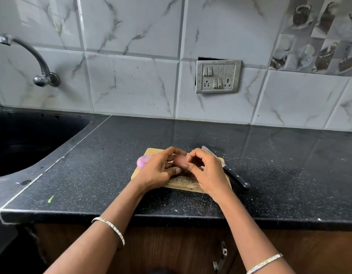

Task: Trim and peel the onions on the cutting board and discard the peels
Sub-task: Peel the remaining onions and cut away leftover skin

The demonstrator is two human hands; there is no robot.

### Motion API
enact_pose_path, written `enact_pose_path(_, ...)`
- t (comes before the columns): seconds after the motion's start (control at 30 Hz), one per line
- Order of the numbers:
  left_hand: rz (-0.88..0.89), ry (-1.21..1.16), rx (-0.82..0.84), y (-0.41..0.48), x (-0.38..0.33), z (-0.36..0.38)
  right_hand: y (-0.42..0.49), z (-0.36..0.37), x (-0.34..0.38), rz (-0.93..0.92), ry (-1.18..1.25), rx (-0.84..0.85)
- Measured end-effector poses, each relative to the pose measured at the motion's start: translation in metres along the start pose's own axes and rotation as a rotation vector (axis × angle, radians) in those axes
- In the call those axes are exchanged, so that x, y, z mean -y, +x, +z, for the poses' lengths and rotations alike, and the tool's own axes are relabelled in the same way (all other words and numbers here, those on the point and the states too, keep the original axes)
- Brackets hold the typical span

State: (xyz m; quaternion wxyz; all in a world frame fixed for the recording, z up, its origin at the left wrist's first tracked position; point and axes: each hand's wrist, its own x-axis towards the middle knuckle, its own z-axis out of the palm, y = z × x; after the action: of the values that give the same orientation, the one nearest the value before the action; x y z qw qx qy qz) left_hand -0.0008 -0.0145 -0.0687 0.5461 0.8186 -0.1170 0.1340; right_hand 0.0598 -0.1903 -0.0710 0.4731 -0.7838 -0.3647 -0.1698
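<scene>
head view: two bare hands meet over a wooden cutting board (183, 183) on a black speckled counter (92, 175). the left hand (159, 171) curls around a brown-skinned onion (179, 159), and the right hand (206, 171) pinches at the onion's right side with bent fingers. a peeled pink onion (143, 161) sits at the board's left edge, just beside the left hand. a black-handled knife (233, 176) lies along the board's right edge. a dark sink (32, 135) is at far left.
</scene>
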Motion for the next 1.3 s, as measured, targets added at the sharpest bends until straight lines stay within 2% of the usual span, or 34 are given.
enact_pose_path(0.27, 0.049, 0.048, -0.038, 0.001, 0.002, 0.001, -0.002, 0.001, 0.005, -0.039, -0.011, -0.008)
enact_pose_path(0.53, 0.066, 0.156, -0.131, -0.002, -0.005, 0.002, -0.005, -0.002, 0.016, -0.061, 0.031, -0.103)
enact_pose_path(0.8, 0.097, 0.176, -0.129, -0.003, -0.007, 0.000, -0.007, -0.005, 0.019, 0.047, 0.049, -0.076)
enact_pose_path(1.0, 0.102, 0.157, -0.068, -0.003, -0.012, -0.001, -0.005, -0.005, 0.019, 0.083, 0.052, -0.067)
enact_pose_path(1.3, 0.037, 0.121, -0.091, -0.001, -0.006, 0.000, -0.004, -0.004, 0.014, 0.050, 0.017, -0.043)
